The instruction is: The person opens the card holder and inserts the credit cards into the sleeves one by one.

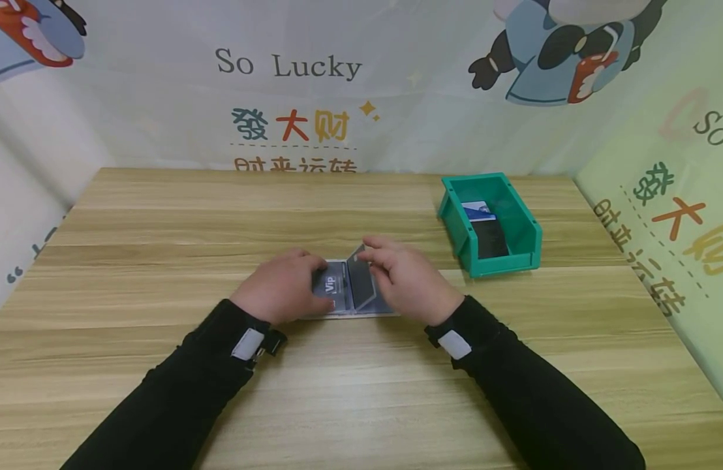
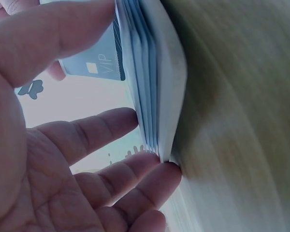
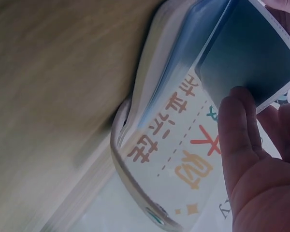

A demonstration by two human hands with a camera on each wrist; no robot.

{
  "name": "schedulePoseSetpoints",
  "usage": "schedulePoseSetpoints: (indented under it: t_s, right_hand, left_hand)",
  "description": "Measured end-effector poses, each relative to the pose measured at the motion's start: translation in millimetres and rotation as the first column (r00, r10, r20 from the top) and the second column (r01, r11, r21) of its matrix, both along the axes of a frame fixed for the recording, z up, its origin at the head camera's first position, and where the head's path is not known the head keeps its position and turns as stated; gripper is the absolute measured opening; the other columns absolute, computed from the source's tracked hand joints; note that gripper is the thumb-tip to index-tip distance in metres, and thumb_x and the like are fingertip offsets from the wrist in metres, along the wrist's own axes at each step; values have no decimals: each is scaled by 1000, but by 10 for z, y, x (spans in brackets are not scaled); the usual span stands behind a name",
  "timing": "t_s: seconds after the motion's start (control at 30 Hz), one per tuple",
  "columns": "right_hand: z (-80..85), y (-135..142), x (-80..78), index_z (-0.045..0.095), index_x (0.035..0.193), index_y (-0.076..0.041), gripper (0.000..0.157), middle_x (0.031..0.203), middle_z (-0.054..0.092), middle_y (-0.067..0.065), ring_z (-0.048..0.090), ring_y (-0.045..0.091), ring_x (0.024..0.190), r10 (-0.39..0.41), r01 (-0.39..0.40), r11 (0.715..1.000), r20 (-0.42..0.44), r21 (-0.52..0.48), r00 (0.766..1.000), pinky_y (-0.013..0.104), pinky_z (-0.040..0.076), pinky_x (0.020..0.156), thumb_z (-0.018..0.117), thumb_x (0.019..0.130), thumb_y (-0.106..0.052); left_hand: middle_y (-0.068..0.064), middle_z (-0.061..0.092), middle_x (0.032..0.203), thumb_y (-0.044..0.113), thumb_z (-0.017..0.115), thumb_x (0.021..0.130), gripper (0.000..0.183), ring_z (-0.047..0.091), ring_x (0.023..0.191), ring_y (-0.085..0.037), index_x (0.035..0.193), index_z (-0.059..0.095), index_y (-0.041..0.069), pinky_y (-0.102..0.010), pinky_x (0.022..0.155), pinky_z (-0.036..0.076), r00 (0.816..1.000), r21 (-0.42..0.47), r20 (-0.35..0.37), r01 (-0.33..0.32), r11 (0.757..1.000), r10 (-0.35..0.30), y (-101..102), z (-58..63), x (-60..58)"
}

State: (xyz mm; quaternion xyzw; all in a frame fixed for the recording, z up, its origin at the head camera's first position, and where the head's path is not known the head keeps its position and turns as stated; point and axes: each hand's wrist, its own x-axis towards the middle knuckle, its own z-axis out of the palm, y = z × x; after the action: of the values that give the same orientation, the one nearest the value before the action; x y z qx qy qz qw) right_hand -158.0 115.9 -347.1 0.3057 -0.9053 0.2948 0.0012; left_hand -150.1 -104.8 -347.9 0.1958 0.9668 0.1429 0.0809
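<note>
A card holder lies open on the table, with a grey Vip card showing on its left side. My left hand grips that side, its fingertips at the edge of the stacked clear pages in the left wrist view. Near the middle, a dark leaf with a pale border stands tilted up from the holder. My right hand pinches its raised edge. In the right wrist view the leaf rises over the pages, with fingers against its lower edge.
To the right and farther back stands a green bin. Inside it lie a black card-like piece and a blue-and-white card. Printed cloth walls enclose the wooden table at the back and both sides.
</note>
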Motion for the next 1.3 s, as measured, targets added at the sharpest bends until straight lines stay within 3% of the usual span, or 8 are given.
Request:
schedulePoseSetpoints:
  t_s: [0.3,0.53,0.97,1.3]
  right_hand:
    - [-3,-18,49,56,127,-2,33,145,34,14,32,12,126,86,-86,996,13,-31,996,35,39,97,48,95,-7]
    - [-10,-36,85,50,133,-1,39,149,26,11,33,15,125,143,-143,990,10,-17,990,34,47,89,49,95,-8]
    - [-19,-54,133,40,142,-9,47,154,14,6,29,15,128,190,-194,979,63,62,980,37,37,100,49,98,-22]
    - [-19,-81,164,26,149,-22,60,152,22,5,31,9,125,241,-258,955,127,146,962,34,39,99,53,96,-25]
  left_hand:
    - [-14,55,123,41,68,80,58,51,95,-23,124,58,4,-45,84,47,1000,-27,-26,10,1000,-11,4,14,11]
    - [-14,56,121,37,65,82,53,51,98,-23,122,59,4,-45,86,47,999,-35,-47,21,999,-23,6,22,8]
    - [-13,56,120,34,63,85,47,52,103,-25,120,60,3,-46,88,46,998,-31,-55,27,999,-29,0,2,-9]
    - [-13,57,119,31,62,85,45,51,105,-25,120,61,2,-45,90,45,998,-25,-56,29,999,-30,-2,8,-10]
